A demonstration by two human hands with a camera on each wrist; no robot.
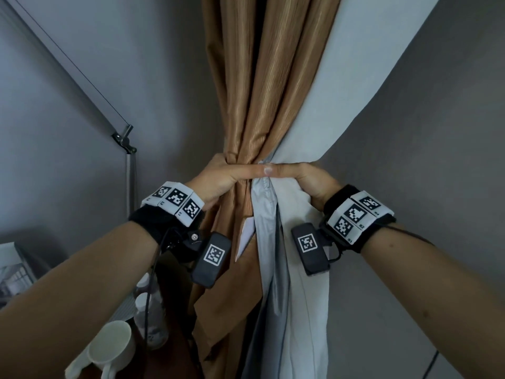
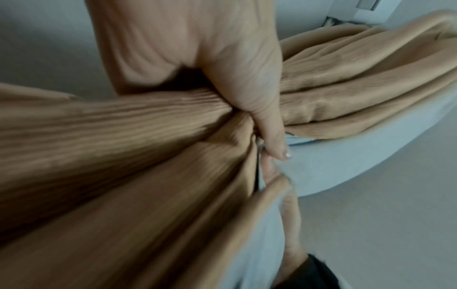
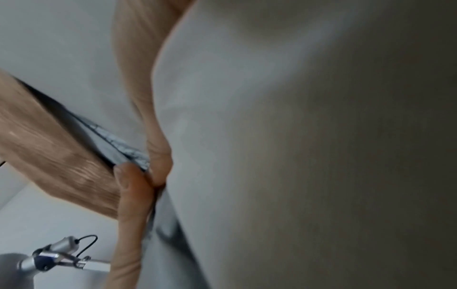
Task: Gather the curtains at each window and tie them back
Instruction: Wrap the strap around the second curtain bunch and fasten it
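A ribbed tan curtain (image 1: 254,91) with a pale grey lining (image 1: 328,110) hangs bunched in the room corner. My left hand (image 1: 221,175) wraps the bunch from the left, its thumb lying across the front. My right hand (image 1: 303,176) grips it from the right, thumb tip meeting the left thumb. In the left wrist view my left hand (image 2: 237,82) squeezes the tan curtain (image 2: 123,136) into tight pleats. In the right wrist view my right thumb (image 3: 131,195) presses the grey lining (image 3: 235,136) against the tan folds. The fingers behind the cloth are hidden. No tieback shows.
A metal desk lamp arm (image 1: 124,140) stands left of the curtain against the grey wall. Below left sit a white mug (image 1: 109,348) and a clear plastic bottle (image 1: 151,315). A white label (image 1: 247,231) hangs on the curtain under my hands. Bare wall lies to the right.
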